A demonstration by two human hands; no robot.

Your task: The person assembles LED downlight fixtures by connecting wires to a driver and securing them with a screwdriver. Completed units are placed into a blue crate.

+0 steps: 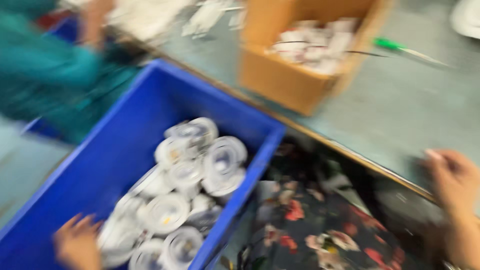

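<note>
My left hand [77,245], fingers spread open, reaches inside the blue plastic bin [125,135], touching the round white bagged parts [185,185] heaped just to its right, while my right hand [452,182] rests loosely curled, empty, on the grey table edge [400,115].

Blurred frame. Grey-green worktop [400,110] runs across upper right, wooden edge strip along its near side. On it: open cardboard box [295,75] filled with whitish pieces, a green-handled tool [405,50] just right of the box, a white rounded object [467,17] at the far right corner, pale clutter [210,17] at top centre, too smeared to tell.
</note>
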